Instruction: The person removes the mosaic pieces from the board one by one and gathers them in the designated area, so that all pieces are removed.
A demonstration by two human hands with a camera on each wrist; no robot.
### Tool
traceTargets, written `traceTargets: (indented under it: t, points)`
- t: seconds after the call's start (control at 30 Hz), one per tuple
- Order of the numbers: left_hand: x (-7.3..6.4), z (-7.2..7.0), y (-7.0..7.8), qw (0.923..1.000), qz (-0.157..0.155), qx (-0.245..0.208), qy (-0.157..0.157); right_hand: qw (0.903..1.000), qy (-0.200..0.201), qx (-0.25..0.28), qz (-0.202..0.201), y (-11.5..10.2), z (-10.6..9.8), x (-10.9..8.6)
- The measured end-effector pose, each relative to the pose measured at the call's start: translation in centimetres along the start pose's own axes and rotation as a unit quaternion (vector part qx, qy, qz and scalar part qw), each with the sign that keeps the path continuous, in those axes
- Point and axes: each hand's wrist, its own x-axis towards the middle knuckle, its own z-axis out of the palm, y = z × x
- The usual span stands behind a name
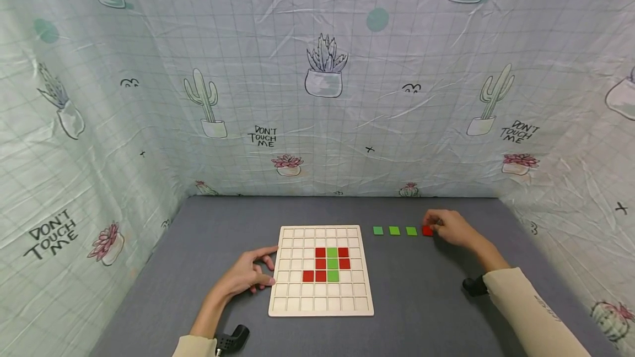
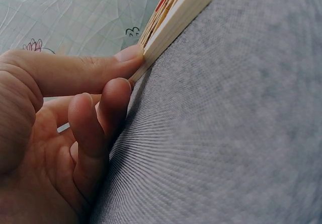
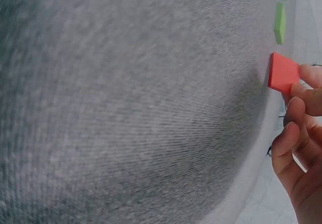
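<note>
A square wooden grid board (image 1: 292, 291) lies on the table, with several red tiles (image 1: 321, 264) and a column of green tiles (image 1: 333, 264) set in its cells. My left hand (image 1: 242, 273) rests beside it, index finger and thumb apart and touching its left edge. In the left wrist view, the thumb presses the board's side (image 2: 176, 32). At the back right, my right hand (image 1: 452, 227) pinches a red square tile (image 1: 426, 231) between thumb and finger. The right wrist view shows this red tile (image 3: 284, 74) tilted, close to the table surface.
Left of the red tile, a spaced row holds a teal-green tile (image 1: 378, 230) and two green tiles, the nearer one (image 1: 411, 231) beside my right hand. A patterned cloth (image 1: 367, 98) hangs around the grey table (image 1: 407, 302).
</note>
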Motion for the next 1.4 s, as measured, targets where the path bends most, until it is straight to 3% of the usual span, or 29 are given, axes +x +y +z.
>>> traceTargets:
  t: [0.73,1.4]
  points:
    - [0.19,-0.03,-0.29,1.0000,0.003,0.001,-0.004,0.9998,0.011,0.005,0.013,0.77,0.58,-0.60]
    - [0.15,0.08,-0.21,1.0000,0.006,0.001,-0.005,0.9995,-0.015,-0.024,0.018,0.60,0.64,-0.54]
